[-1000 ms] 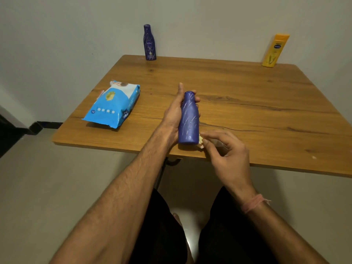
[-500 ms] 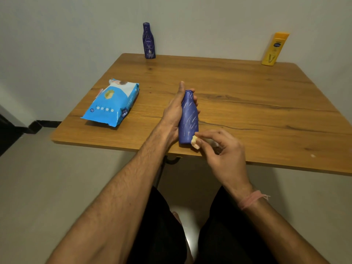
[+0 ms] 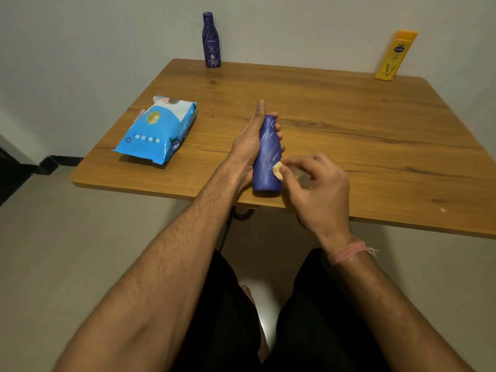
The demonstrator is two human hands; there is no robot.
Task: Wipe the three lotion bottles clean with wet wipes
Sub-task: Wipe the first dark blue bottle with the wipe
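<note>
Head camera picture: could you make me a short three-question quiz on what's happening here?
1. True or false: the left hand grips the blue bottle upright on the table.
2. What does the right hand press to that bottle? A) wipe B) sponge C) brush
3. Which bottle stands at the table's far right corner?

Key:
1. True.
2. A, a small wipe.
3. The yellow bottle; a dark bottle stands far left, the wipes pack nearer.
</note>
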